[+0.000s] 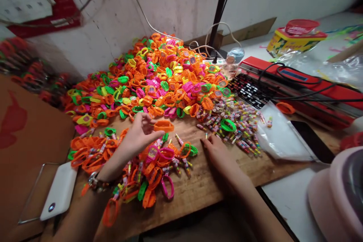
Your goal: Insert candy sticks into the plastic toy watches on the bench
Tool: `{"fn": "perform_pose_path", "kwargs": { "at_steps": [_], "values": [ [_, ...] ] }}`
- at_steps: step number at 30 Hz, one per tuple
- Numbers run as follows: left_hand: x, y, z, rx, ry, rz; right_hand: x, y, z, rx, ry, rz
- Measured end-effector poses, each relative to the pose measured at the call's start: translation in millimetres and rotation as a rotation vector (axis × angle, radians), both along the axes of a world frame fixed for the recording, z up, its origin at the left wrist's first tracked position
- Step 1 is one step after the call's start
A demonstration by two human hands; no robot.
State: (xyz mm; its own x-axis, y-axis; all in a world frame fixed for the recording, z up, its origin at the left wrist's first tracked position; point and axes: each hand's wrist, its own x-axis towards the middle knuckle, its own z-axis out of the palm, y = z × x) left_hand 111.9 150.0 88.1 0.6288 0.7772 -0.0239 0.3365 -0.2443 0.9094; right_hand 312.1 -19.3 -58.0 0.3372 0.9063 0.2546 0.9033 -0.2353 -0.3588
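My left hand [138, 133] is closed on an orange toy watch [163, 126], held by its near end between thumb and fingers just above the tabletop. To the right, my right hand [217, 152] pinches a small printed tube [206, 135] between thumb and fingertips. A pile of similar colourful tubes [241, 121] lies just beyond and to the right of that hand. Behind my left hand rises a large heap of toy watches [170, 72] in orange, green, pink and yellow. Under and beside my left forearm lie more watches [153, 176] mixed with tubes.
On the wooden table [195, 193] at right are a clear plastic bag [279, 136], a black phone [312, 141] and a red sealing machine [300, 83] with black cables. A white power bank [59, 191] and a cardboard box [31, 132] stand left. A pink-rimmed container [323, 193] sits near right.
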Motion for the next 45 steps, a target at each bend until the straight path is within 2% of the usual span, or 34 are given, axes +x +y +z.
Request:
{"fn": "perform_pose_path", "kwargs": {
  "at_steps": [3,5,8,10,12,15,18,23,27,32,35,38,41,43,45],
  "values": [
    [6.4,-29.1,-0.6,-0.161,-0.064,-0.034,5.7,-4.6,0.8,0.012,-0.005,0.032],
    [11.8,-43.6,-3.6,-0.208,-0.102,-0.071,9.2,-6.2,6.5,0.067,0.018,0.043],
    [18.2,-59.7,-7.2,-0.190,-0.117,-0.132,4.8,-9.3,27.8,0.275,0.270,0.103],
    [20.2,-67.1,-6.4,-0.084,-0.088,-0.177,-5.3,-13.0,50.1,0.389,0.531,0.130],
    [20.5,-72.0,-2.6,0.096,-0.046,-0.229,-17.7,-17.0,74.2,0.426,0.671,0.142],
    [19.9,-76.0,5.0,0.302,-0.011,-0.297,-32.0,-20.8,101.6,0.465,0.635,0.189],
    [19.7,-78.3,9.4,0.360,-0.004,-0.339,-37.8,-21.2,111.5,0.505,0.534,0.191],
    [20.1,-81.5,9.0,0.437,-0.007,-0.362,-42.2,-21.3,109.3,0.526,0.361,0.180],
    [20.7,-83.1,6.9,0.465,0.004,-0.355,-47.3,-21.8,109.6,0.499,0.090,0.132],
    [20.5,-85.0,1.0,0.432,0.030,-0.342,-45.7,-20.3,111.2,0.376,-0.288,0.060],
    [15.9,-86.7,-6.0,0.394,0.056,-0.367,-42.1,-20.0,106.8,0.309,-0.389,0.124],
    [6.0,-90.9,-13.3,0.321,0.091,-0.372,-45.7,-21.4,97.6,0.362,-0.373,0.253],
    [-5.9,-95.7,-15.3,0.290,0.144,-0.322,-56.5,-23.8,86.0,0.418,-0.246,0.294],
    [-13.9,-94.2,-12.2,0.351,0.181,-0.279,-62.4,-23.7,76.6,0.449,-0.082,0.269],
    [-23.5,-85.4,-7.9,0.504,0.221,-0.186,-64.2,-20.8,64.2,0.460,0.130,0.154]
  ]
}}
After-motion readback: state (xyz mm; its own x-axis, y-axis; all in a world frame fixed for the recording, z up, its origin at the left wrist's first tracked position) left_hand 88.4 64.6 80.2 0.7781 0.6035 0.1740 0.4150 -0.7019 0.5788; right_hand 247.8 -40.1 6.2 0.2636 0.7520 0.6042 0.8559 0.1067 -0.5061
